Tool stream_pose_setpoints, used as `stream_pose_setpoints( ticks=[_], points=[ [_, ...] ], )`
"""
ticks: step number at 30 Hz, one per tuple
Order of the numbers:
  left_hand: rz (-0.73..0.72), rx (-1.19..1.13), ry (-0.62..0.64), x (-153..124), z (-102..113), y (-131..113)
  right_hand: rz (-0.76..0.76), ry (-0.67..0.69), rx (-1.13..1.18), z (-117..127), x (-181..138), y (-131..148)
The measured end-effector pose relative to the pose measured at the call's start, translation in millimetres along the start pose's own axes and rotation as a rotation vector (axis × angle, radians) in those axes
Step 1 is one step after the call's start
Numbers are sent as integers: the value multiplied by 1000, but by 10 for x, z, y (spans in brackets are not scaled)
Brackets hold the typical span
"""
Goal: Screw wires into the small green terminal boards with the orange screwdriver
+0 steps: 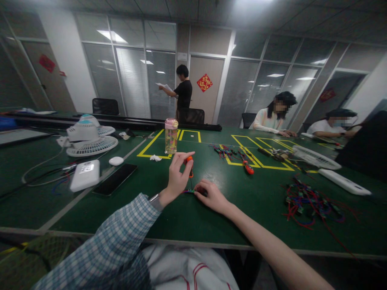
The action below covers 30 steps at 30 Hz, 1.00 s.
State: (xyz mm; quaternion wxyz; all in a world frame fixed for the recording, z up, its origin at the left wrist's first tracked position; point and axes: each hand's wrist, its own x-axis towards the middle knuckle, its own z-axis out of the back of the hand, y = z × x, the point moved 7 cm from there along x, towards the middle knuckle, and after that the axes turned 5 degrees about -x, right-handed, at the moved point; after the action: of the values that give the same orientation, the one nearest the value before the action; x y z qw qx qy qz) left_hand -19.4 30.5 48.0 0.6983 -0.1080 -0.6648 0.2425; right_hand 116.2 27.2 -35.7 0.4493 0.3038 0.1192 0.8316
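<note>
My left hand (177, 177) is raised above the green table (187, 217), fingers closed round the orange handle of a small screwdriver (190, 162) held upright, tip pointing down. My right hand (211, 195) rests on the table just right of it, fingers curled and pressing on a small dark part with coloured wires (189, 191). The screwdriver's tip meets that part between the two hands. The left arm wears a checked sleeve and a wristwatch; the right arm is bare.
A pink-capped bottle (171, 136) stands beyond the hands. A black phone (115, 179), white power bank (85, 175) and white fans (90, 139) lie left. Tangled wired parts (308, 201) lie right, another screwdriver (248, 167) farther back. Two people sit at the far right; one stands at the back.
</note>
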Motion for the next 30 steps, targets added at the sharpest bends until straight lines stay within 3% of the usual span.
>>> stream_pose_setpoints(
  ticks=[6,11,18,23,30],
  points=[
    [21,-81,60,-28,-38,21,7,-2,9,-7,-7,-8],
    [-63,30,-9,5,18,-79,3,0,2,4,-6,9],
    [39,-63,48,-12,-31,10,12,-8,10,8,-7,5],
    [37,-103,59,-25,-34,16,11,-5,6,11,-7,7],
    [-39,73,-21,-3,26,-42,11,-3,-10,-8,-1,-9]
  ],
)
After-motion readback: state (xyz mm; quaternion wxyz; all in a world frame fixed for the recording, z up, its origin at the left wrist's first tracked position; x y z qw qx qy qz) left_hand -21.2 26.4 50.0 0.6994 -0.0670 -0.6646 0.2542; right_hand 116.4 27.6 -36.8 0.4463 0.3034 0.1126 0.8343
